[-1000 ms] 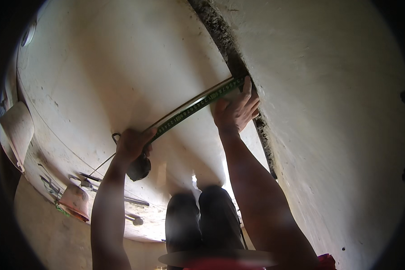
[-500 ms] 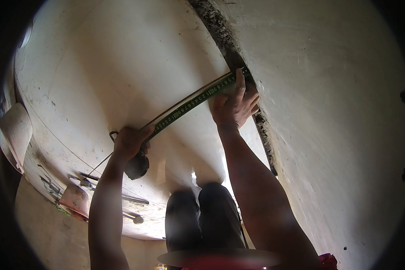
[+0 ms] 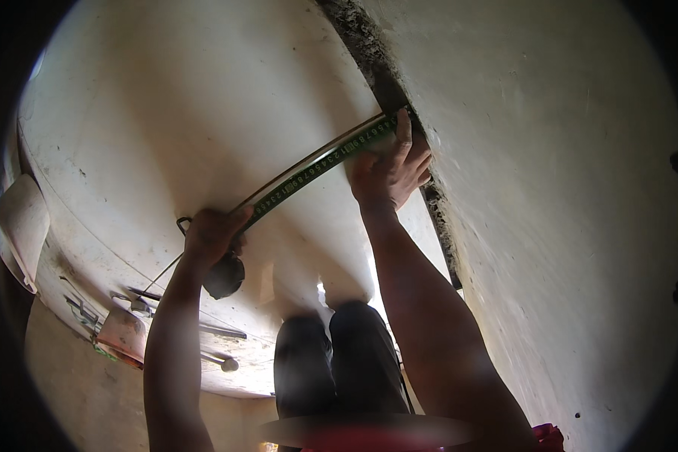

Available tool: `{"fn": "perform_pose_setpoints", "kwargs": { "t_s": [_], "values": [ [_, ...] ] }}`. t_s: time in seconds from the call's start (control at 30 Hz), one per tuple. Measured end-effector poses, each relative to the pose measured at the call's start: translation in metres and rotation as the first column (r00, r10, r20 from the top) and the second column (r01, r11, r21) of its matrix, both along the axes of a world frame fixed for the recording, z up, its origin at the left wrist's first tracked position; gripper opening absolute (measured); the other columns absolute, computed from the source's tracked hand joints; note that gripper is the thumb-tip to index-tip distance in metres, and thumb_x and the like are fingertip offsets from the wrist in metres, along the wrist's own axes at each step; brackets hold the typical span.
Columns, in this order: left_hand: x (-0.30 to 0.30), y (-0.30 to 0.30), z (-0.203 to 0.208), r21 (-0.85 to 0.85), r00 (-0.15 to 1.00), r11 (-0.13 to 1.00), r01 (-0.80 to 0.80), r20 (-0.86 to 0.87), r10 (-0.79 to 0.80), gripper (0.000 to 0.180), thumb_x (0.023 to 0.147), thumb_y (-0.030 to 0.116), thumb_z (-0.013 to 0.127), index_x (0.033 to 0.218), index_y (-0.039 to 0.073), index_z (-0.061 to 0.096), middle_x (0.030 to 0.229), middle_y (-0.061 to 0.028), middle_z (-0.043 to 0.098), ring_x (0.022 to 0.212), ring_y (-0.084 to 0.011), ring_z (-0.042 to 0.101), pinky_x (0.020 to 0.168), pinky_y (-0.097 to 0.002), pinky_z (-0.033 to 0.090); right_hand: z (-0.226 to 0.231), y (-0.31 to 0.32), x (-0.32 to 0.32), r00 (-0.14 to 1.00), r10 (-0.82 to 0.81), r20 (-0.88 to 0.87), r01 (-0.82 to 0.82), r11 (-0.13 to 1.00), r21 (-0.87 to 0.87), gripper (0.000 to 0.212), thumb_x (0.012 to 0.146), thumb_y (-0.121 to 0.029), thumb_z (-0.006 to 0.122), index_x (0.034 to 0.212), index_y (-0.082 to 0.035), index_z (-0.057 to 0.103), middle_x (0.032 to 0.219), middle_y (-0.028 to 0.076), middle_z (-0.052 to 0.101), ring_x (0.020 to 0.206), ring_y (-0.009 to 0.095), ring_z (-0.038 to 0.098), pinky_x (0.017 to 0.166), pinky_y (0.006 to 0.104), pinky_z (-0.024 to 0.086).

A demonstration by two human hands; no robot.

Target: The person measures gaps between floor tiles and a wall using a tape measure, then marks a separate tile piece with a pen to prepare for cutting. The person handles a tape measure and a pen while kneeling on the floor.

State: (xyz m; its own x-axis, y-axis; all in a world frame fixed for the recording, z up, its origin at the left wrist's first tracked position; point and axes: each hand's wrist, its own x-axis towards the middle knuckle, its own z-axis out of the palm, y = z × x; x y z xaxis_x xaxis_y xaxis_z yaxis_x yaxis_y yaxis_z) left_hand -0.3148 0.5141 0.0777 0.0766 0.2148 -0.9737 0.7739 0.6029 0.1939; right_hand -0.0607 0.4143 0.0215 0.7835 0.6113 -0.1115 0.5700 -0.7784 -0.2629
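tape measure (image 3: 316,167), its green-and-yellow blade stretched out, is the thing both hands are on, so i start there. only the head view is in front of me, looking down along the two forearms.

head view: the blade runs as a shallow arc across the pale floor (image 3: 188,105), its long axis lying from about 8 o'clock up to 2 o'clock. my left hand (image 3: 212,235) holds the lower end, fingers curled closed over the blade just where it leaves the dark round case (image 3: 224,277), which hangs below the hand at about 5 o'clock from it; a thin loop or cord trails off toward 8 o'clock. my right hand (image 3: 388,175) is at the upper end, fingers spread and pressing the blade tip flat, one finger stretched along it toward the dark rough joint (image 3: 384,75) where the floor meets the light wall (image 3: 550,211). so the tip lies right at that seam, at 12 o'clock from the right palm, and the right hand is the nearer one to the seam; the left is well apart from it, down the blade.

dark-trousered knees (image 3: 339,354) show between the forearms. off at 8 o'clock, near the rim, lie a few tools (image 3: 203,331) and a pinkish flat thing, too blurred to name.
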Motion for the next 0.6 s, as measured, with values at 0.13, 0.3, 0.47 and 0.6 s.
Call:
{"fn": "perform_pose_setpoints", "kwargs": {
  "t_s": [0.13, 0.3, 0.47, 0.6],
  "values": [
    [-0.0005, -0.0007, -0.0005, -0.003, 1.0, 1.0, -0.004, 0.003, 0.004, 0.045, 0.092, 0.042, 0.068, 0.075, 0.0, 0.068, 0.056, -0.0078, 0.062, 0.043, -0.0156, 0.059, 0.045, -0.0296, 0.048, -0.0013, 0.0006, -0.0002, 0.999, 0.017, 0.038, -0.017, 1.0, -0.013, 0.089, 0.067, -0.019, 0.06, 0.149, -0.039, 0.032, 0.119, 0.011, 0.042, 0.115, 0.035, 0.043, 0.101, 0.0554, 0.031],
    [-0.0031, -0.0006, -0.0035, -0.009, 1.0, 1.0, 0.027, 0.0, -0.027, 0.047, 0.092, 0.043, 0.069, 0.075, -0.001, 0.068, 0.055, -0.008, 0.062, 0.044, -0.0158, 0.059, 0.045, -0.0294, 0.048, -0.001, 0.001, -0.0003, 1.0, 0.011, 0.028, -0.01, 1.0, -0.022, 0.089, 0.068, -0.019, 0.06, 0.149, -0.041, 0.032, 0.118, 0.011, 0.041, 0.115, 0.034, 0.043, 0.1, 0.0562, 0.032],
    [-0.0056, -0.0018, -0.0044, -0.007, 1.0, 1.0, 0.021, 0.018, -0.021, 0.047, 0.091, 0.043, 0.069, 0.075, -0.001, 0.068, 0.055, -0.0082, 0.062, 0.044, -0.0158, 0.06, 0.045, -0.0293, 0.048, -0.0008, 0.0008, -0.0004, 1.0, 0.008, 0.024, -0.007, 1.0, -0.025, 0.088, 0.068, -0.019, 0.059, 0.149, -0.041, 0.032, 0.12, 0.011, 0.04, 0.115, 0.035, 0.042, 0.1, 0.0563, 0.031],
    [-0.0063, -0.002, -0.0051, -0.004, 1.0, 1.0, 0.018, 0.007, -0.018, 0.046, 0.091, 0.042, 0.069, 0.076, -0.001, 0.068, 0.055, -0.0083, 0.062, 0.044, -0.0154, 0.06, 0.045, -0.0293, 0.048, -0.0003, 0.0013, -0.0007, 1.0, 0.005, 0.022, -0.004, 0.999, -0.038, 0.088, 0.069, -0.02, 0.059, 0.149, -0.041, 0.031, 0.12, 0.011, 0.039, 0.116, 0.035, 0.041, 0.101, 0.0562, 0.03]
  ]
}}
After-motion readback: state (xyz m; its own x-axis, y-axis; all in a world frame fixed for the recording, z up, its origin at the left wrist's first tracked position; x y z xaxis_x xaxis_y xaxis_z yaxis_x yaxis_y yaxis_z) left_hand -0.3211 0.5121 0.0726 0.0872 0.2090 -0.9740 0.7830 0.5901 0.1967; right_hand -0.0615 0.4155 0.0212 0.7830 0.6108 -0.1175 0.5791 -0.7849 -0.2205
